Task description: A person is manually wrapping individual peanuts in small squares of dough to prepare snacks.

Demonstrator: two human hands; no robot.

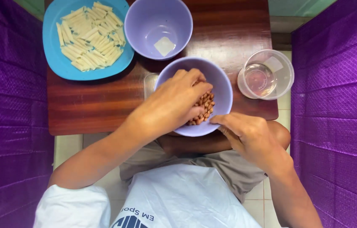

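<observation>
The left hand (177, 99) reaches into the near purple bowl (223, 86), fingers curled over peanuts (205, 109). The right hand (246, 133) pinches its rim. The round bowl sits upright.

The brown peanuts (204, 107) lie in the near purple plastic bowl (223, 84) on the dark wooden bench (94, 101); the empty purple bowl (153, 21) sits behind it, the clear plastic tub (267, 76) to its right

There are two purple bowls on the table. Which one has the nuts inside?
The nearer purple bowl, at the table's front edge, holds the brown nuts; the left hand reaches into it. The farther purple bowl, beside the blue plate, holds no nuts.
</observation>
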